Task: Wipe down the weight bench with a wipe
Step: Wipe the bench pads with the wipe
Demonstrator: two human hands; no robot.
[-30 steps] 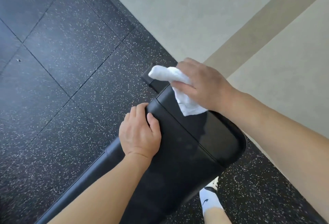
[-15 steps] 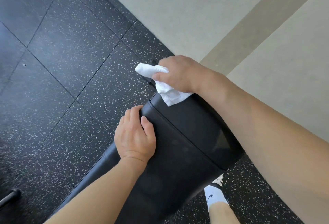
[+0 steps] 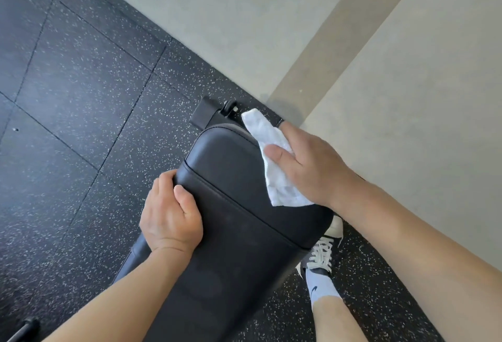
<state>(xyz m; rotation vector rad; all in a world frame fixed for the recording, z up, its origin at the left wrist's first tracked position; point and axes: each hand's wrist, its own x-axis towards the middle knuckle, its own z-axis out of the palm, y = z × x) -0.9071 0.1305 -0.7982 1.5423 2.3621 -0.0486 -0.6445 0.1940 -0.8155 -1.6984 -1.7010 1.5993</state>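
The black padded weight bench (image 3: 233, 222) runs from the lower left up to the middle of the head view, ending in a rounded pad. My right hand (image 3: 309, 162) presses a crumpled white wipe (image 3: 274, 156) against the pad's right edge, thumb on top of the wipe. The wipe's upper corner sticks out past the pad's far end. My left hand (image 3: 169, 214) grips the bench's left edge at the seam between the two pads, thumb on top and fingers curled over the side.
The bench's black foot and small wheel (image 3: 214, 112) rest on speckled black rubber floor tiles (image 3: 81, 97). A pale wall (image 3: 380, 42) stands close behind. My shoe and white sock (image 3: 320, 265) stand right of the bench. A dark bar end (image 3: 21, 328) lies bottom left.
My right hand has slid the wipe from the pad's far left corner to its right edge. The view tilted, showing more of the end pad. My left hand kept its grip.
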